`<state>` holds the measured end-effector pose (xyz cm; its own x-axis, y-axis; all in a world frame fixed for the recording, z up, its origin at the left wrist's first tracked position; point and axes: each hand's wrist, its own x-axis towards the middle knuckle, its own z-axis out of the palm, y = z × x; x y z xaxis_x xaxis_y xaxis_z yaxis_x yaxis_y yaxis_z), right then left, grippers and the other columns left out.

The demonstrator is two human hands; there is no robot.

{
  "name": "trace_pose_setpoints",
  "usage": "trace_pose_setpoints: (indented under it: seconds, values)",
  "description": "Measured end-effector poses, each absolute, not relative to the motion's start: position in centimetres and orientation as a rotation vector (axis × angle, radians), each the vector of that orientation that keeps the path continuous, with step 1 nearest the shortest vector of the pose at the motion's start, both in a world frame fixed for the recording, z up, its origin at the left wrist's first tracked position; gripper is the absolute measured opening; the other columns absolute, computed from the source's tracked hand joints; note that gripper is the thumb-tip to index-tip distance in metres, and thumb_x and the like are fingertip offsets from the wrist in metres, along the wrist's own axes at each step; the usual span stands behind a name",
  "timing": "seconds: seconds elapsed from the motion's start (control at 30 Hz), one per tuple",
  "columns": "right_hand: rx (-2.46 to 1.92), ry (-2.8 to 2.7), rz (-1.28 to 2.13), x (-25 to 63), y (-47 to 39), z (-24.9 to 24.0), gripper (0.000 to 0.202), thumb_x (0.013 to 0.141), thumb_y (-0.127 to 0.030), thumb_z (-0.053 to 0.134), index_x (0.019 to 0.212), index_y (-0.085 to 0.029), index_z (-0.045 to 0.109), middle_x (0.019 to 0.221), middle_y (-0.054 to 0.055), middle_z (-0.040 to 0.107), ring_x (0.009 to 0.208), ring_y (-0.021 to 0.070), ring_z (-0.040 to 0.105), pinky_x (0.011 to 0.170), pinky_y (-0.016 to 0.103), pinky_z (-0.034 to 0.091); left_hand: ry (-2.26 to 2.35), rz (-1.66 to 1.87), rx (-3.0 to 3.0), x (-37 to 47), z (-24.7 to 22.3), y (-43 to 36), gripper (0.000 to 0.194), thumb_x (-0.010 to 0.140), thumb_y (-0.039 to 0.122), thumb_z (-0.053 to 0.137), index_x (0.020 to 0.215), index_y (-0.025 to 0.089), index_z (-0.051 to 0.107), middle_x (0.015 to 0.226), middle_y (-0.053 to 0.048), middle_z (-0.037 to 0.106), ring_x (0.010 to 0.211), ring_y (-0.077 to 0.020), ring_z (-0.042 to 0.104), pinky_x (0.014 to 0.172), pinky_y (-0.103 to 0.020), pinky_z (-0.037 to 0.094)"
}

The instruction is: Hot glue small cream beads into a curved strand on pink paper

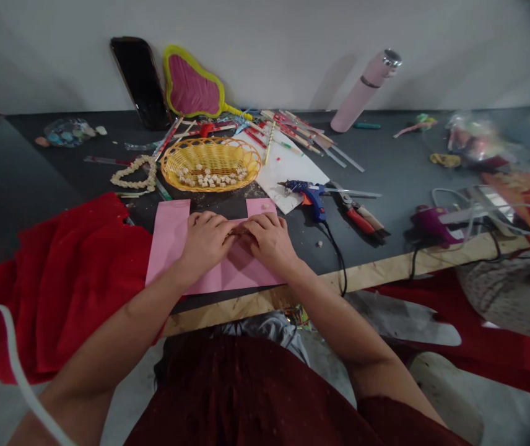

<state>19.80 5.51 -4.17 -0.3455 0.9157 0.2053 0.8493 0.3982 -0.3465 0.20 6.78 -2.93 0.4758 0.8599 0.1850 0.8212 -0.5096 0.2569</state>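
Over a sheet of pink paper (167,248) near the table's front edge, my two hands meet fingertip to fingertip. My left hand (205,241) and my right hand (272,240) both pinch a small dark brown piece (238,230), whose kind I cannot make out because fingers cover most of it. Just beyond them stands a yellow woven basket (212,152) with several small pale bits in it. A heart-shaped string of similar pale pieces (135,175) lies left of the basket.
A blue glue gun (309,193) and red-handled pliers (360,218) lie to the right. Red cloth (70,266) is heaped at left. Along the wall are a phone (140,83), a yellow-rimmed pink fan shape (195,87), scattered sticks (293,133) and a pink bottle (364,93).
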Motion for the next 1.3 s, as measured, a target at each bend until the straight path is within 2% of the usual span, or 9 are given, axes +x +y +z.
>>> trace_pose_setpoints:
  seconds: [0.2,0.4,0.53,0.73,1.3]
  values:
    - [-1.547,-2.299,0.277,19.7,5.4,-3.9,0.026,0.096,-0.021,0.059,0.119,-0.023,0.070,0.129,0.009,0.069,0.123,0.0296,0.053,0.099,0.045,0.039,1.504,0.327,2.527,-0.4,-1.7,6.9,0.021,0.096,0.034,0.061,0.106,0.025,0.077,0.110,-0.007,0.077,0.111,-0.0309,0.059,0.093,-0.049,0.037]
    - [-1.556,-2.148,0.199,22.0,5.5,-4.6,0.030,0.100,-0.035,0.058,0.127,-0.025,0.067,0.135,0.010,0.065,0.126,0.0310,0.050,0.100,0.047,0.041,1.540,0.202,2.468,-1.1,-0.2,7.0,0.020,0.094,0.031,0.064,0.109,0.025,0.076,0.110,-0.006,0.078,0.113,-0.0317,0.058,0.095,-0.049,0.038]
    - [-1.535,-2.017,0.161,24.7,4.5,-4.3,0.030,0.098,-0.029,0.059,0.126,-0.023,0.066,0.130,0.011,0.066,0.120,0.0296,0.054,0.102,0.048,0.045,1.539,0.165,2.465,-1.3,0.0,6.7,0.021,0.097,0.029,0.060,0.107,0.025,0.077,0.110,-0.005,0.078,0.114,-0.0331,0.057,0.096,-0.052,0.037]
    - [-1.498,-1.913,0.124,24.9,1.7,-3.8,0.019,0.097,-0.025,0.057,0.111,-0.025,0.070,0.113,0.010,0.071,0.107,0.0272,0.062,0.098,0.047,0.050,1.562,0.126,2.450,-0.9,0.3,6.4,0.021,0.097,0.028,0.059,0.107,0.025,0.078,0.112,-0.004,0.078,0.116,-0.0334,0.056,0.099,-0.054,0.036]
    - [-1.527,-1.872,0.178,24.2,-0.9,-5.1,0.020,0.097,-0.022,0.057,0.112,-0.022,0.072,0.112,0.010,0.071,0.106,0.0271,0.061,0.097,0.046,0.051,1.554,0.144,2.442,-1.0,-0.4,6.6,0.020,0.096,0.025,0.063,0.109,0.025,0.077,0.113,-0.002,0.079,0.112,-0.0321,0.059,0.095,-0.051,0.037]
